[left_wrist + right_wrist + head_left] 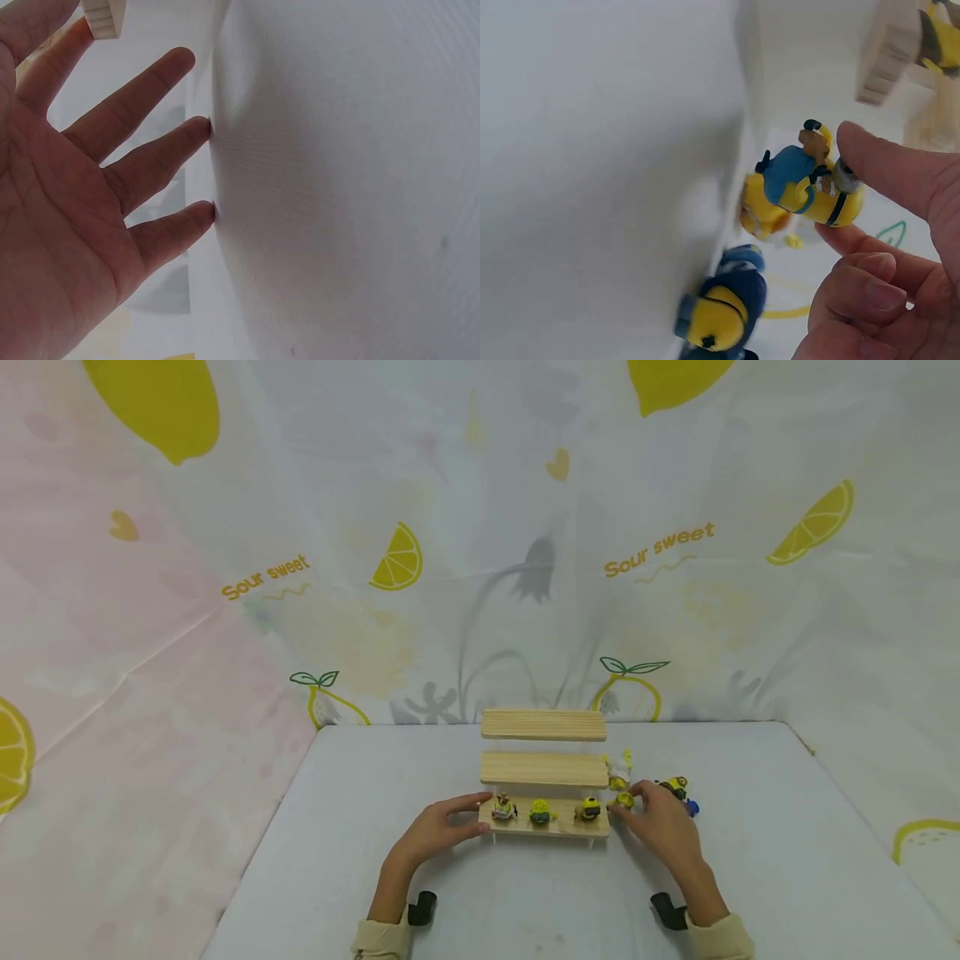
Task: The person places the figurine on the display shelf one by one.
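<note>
A three-tier wooden display stand (pixel 543 768) has three small yellow toy figures on its lowest board, among them a green-bodied one (pixel 540 812). My left hand (pixel 438 832) holds the left end of that board between thumb and index finger; in the left wrist view its other fingers spread straight, tips at the white surface. Beside the board's right end, my right hand (pixel 666 827) pinches a Minion figure (pixel 810 176) between thumb and index finger. The figure has blue overalls and a goggle, and lies tilted sideways in the right wrist view, held by its head.
Behind the right hand, a white-and-yellow figure (pixel 618 770) is on the white table (pixel 540 910). More figures lie right of the hand, including a dark blue and yellow one (pixel 720 315). A lemon-print cloth (pixel 480 527) rises behind the table.
</note>
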Motion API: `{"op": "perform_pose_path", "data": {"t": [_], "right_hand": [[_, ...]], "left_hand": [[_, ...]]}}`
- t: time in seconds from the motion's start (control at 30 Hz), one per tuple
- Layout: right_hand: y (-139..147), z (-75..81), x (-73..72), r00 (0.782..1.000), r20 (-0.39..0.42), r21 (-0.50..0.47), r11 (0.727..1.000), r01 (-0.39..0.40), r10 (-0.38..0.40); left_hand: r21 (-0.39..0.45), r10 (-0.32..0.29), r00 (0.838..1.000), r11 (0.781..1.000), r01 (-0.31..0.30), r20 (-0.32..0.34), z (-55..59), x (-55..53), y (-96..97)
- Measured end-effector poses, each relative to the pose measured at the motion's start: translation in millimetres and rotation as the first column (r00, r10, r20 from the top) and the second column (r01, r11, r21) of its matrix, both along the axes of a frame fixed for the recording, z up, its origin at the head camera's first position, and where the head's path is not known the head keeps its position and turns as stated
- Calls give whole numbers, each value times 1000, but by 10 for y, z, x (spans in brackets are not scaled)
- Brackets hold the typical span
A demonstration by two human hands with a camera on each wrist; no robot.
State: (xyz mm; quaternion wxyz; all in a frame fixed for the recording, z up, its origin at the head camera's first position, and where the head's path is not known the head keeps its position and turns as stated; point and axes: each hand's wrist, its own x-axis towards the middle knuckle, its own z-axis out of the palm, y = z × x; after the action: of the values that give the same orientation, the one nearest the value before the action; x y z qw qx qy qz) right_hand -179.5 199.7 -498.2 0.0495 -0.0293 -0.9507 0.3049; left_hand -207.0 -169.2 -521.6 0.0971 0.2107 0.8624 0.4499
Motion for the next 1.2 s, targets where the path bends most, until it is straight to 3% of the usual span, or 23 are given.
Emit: {"op": "perform_pose_path", "data": {"t": [0.17, 0.37, 0.73, 0.93, 1.2], "right_hand": [[44, 149, 45, 999, -43, -57, 998, 3, -5], [54, 383, 72, 991, -132, -50, 999, -9, 2], [-193, 724, 18, 966, -244, -75, 992, -104, 83], [-445, 836, -73, 959, -246, -96, 981, -167, 139], [-789, 920, -246, 964, -169, -142, 963, -230, 205]], "left_hand": [[1, -6, 1000, 1000, 6, 1, -2, 12, -9], [-5, -4, 1000, 1000, 4, 0, -6, 12, -11], [13, -6, 1000, 1000, 6, -1, 14, 23, 2], [28, -9, 1000, 1000, 9, -6, 11, 21, 5], [20, -7, 1000, 1000, 7, -11, -11, 5, 6]]}}
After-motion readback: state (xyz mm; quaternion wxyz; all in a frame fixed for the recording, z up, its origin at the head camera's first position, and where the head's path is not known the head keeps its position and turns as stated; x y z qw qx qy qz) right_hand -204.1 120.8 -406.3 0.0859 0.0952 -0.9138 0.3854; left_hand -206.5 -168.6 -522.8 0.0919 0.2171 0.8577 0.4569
